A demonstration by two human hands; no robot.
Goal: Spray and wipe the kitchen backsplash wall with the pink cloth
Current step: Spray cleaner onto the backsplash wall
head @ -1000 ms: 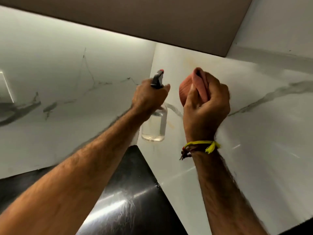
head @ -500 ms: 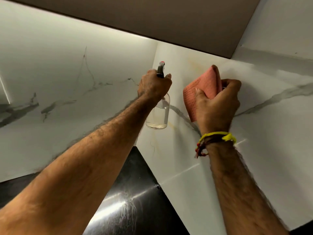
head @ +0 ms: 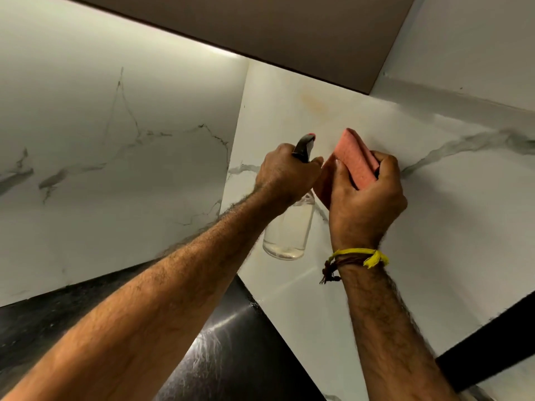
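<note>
My left hand (head: 285, 173) grips the neck of a clear spray bottle (head: 288, 231) with a dark trigger head, held up near the wall corner. The bottle holds only a little liquid at its bottom. My right hand (head: 366, 198) grips a folded pink cloth (head: 354, 157) right beside the bottle, close against the white marble backsplash wall (head: 448, 209). Whether the cloth touches the wall I cannot tell. A faint yellowish stain (head: 314, 101) marks the wall above the cloth.
A second marble wall panel (head: 115, 140) meets the first at the corner on the left. A brown upper cabinet underside (head: 275, 33) hangs overhead. The glossy black countertop (head: 231, 351) lies below, and a dark strip (head: 492, 345) crosses the lower right.
Both hands have moved closer together and slightly lower on the wall. The cloth went from bunched in my fist to folded flat, now beside the bottle head.
</note>
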